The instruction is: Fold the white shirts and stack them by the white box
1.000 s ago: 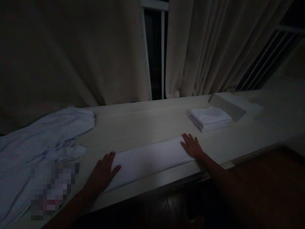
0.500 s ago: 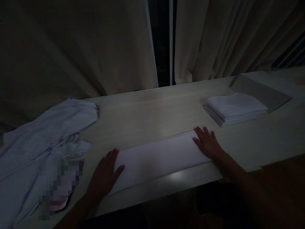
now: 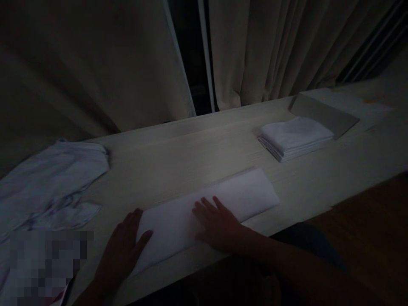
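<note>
A long strip of white folded cloth [image 3: 251, 191] lies flat near the front edge of the table. My left hand [image 3: 126, 240] rests on its left end, fingers stretched out and thumb apart. Over the middle of the cloth, my right hand [image 3: 218, 223] lies palm down with its fingers extended, touching the surface. Neither hand grips anything. To the upper right sits a stack of folded white cloths [image 3: 296, 136], apart from both hands.
Crumpled white cloth [image 3: 60, 170] covers the table's left side, beside a pixelated item [image 3: 47, 263]. A grey flat panel [image 3: 325, 114] stands behind the stack on the pale table [image 3: 178, 157]. Beige curtains [image 3: 255, 51] hang along the back.
My right hand has slid left from the cloth's right end to its middle. My left hand stays at the left end. The whole view has shifted somewhat to the right.
</note>
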### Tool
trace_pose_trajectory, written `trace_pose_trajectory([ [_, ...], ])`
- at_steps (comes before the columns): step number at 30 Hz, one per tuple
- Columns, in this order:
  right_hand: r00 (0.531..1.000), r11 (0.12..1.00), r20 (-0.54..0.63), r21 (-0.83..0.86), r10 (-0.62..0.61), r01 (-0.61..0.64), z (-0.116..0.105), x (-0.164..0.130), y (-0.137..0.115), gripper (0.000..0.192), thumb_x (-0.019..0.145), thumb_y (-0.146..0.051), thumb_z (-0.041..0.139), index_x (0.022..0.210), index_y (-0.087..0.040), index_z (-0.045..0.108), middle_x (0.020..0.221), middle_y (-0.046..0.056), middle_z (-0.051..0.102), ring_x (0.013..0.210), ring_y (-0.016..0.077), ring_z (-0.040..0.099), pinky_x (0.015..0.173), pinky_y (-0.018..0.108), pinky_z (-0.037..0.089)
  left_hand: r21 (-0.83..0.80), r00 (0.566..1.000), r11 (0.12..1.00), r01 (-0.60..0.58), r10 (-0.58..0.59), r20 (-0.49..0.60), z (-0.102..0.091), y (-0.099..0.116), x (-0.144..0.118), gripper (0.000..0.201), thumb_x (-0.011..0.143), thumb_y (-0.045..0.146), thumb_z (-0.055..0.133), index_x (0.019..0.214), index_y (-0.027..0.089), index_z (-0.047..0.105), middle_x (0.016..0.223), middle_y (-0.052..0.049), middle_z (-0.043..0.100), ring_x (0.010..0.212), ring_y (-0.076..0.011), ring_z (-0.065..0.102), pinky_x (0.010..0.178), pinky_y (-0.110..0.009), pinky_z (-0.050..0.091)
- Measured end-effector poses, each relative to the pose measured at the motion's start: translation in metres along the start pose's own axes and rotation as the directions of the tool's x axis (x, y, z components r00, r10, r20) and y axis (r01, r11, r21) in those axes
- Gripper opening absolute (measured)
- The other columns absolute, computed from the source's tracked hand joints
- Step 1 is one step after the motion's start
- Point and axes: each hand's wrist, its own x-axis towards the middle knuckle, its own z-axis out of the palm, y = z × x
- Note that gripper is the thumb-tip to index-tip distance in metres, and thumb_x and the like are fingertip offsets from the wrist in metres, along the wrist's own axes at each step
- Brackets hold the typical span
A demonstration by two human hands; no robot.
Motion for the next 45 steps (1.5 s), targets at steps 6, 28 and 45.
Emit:
trace_pose_trajectory([
  [6,0.982,0.982,-0.067,-0.053,0.177,-0.180,-0.007,-0.010,0.056,0.073,0.095,-0.065,0.025,0.152,-0.019,0.026,0.157,0.007,0.026,0.146,0.0239,0.017,0.120,0.044,0.013,-0.016,1.000,1.000,-0.010,0.010,0.001,0.005,-0.006,0.001,0.078,0.089,0.058,0.037,0.153,0.017,0.016,0.158,-0.011,0.025,0.145,-0.0293,0.024,0.117,-0.048,0.025],
  [28,0.753,0.765,-0.194,-0.020,0.629,-0.644,-0.050,-0.050,0.185,0.043,0.080,-0.045,0.059,0.114,-0.019,0.065,0.112,0.016,0.063,0.109,0.0356,0.053,0.089,0.049,0.042,-0.063,0.999,0.998,0.028,-0.030,-0.035,-0.012,0.015,-0.003,0.071,0.093,0.053,0.039,0.152,0.022,0.018,0.158,-0.009,0.027,0.146,-0.0256,0.022,0.118,-0.049,0.025],
  [45,0.601,0.667,-0.293,0.257,0.744,-0.700,-0.063,-0.058,0.195,0.031,0.078,-0.046,0.059,0.091,-0.020,0.069,0.085,0.009,0.071,0.078,0.0240,0.065,0.070,0.035,0.047,-0.088,0.998,0.994,0.060,-0.059,0.009,-0.020,0.022,-0.004,0.068,0.094,0.055,0.036,0.151,0.021,0.022,0.159,-0.008,0.026,0.147,-0.0240,0.020,0.119,-0.049,0.019],
])
